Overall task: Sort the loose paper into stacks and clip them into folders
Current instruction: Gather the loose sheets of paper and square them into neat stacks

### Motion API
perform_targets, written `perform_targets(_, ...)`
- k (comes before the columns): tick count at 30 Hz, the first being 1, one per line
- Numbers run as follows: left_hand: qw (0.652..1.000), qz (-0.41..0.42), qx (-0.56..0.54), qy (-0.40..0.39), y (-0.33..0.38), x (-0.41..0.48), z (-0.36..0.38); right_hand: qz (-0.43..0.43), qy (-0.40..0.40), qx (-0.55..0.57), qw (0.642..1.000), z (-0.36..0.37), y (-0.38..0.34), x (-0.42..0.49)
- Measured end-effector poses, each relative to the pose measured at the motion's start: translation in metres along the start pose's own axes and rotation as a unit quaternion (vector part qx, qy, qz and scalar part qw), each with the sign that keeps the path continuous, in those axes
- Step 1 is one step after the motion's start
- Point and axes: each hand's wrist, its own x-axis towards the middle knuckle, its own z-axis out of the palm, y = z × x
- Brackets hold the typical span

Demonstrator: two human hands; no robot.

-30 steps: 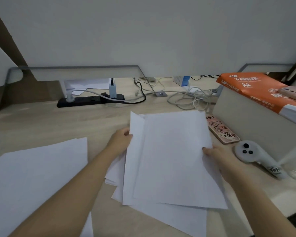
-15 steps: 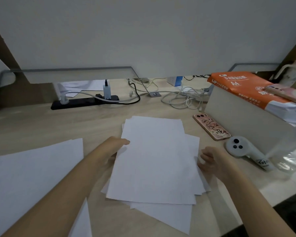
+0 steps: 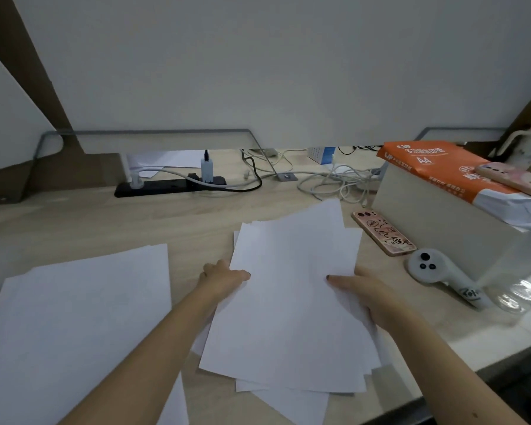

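Note:
A loose pile of white paper sheets (image 3: pixel 292 302) lies fanned and uneven on the wooden desk in front of me. My left hand (image 3: pixel 223 277) holds the pile's left edge, thumb on the top sheet and fingers hidden under it. My right hand (image 3: pixel 370 294) holds the right edge the same way, with its thumb stretched flat across the top sheet. A second spread of white sheets (image 3: pixel 74 317) lies to the left, apart from both hands. No folder or clip is in view.
To the right stand a pale box (image 3: pixel 436 228) bearing an orange A4 ream (image 3: pixel 432 167), a pink phone (image 3: pixel 383 233), a white controller (image 3: pixel 439 273) and a clear glass object (image 3: pixel 518 297). A black power strip (image 3: pixel 169 186) and tangled cables (image 3: pixel 334 179) line the back.
The sheets I held raised were laid flat on the pile. My right hand came off the edge half a second ago and now grips it again; my left hand stayed at the left edge.

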Motion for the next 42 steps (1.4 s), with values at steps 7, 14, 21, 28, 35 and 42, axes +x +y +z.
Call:
perform_targets(7,0.957,0.161,-0.237,-0.051,0.032,-0.04,-0.038,-0.15,-0.046,0.042,0.987,-0.014,-0.056,-0.029)
perform_targets(14,0.891,0.346,-0.29,0.042,0.068,-0.086,-0.08,-0.22,-0.097,0.089,0.967,-0.018,-0.105,-0.049)
perform_targets(21,0.86,0.397,-0.311,0.083,0.078,-0.104,-0.081,-0.264,-0.114,0.153,0.946,-0.005,-0.125,-0.052)
perform_targets(28,0.857,0.379,-0.34,0.081,0.051,-0.1,-0.062,-0.219,-0.109,0.175,0.954,0.0,-0.09,-0.054)
perform_targets(35,0.858,0.346,-0.366,0.103,0.042,-0.103,-0.041,-0.172,-0.088,0.195,0.962,0.013,-0.064,-0.057)
perform_targets(42,0.866,0.316,-0.374,0.103,0.024,-0.108,-0.022,-0.161,-0.042,0.173,0.971,0.021,-0.042,-0.063)
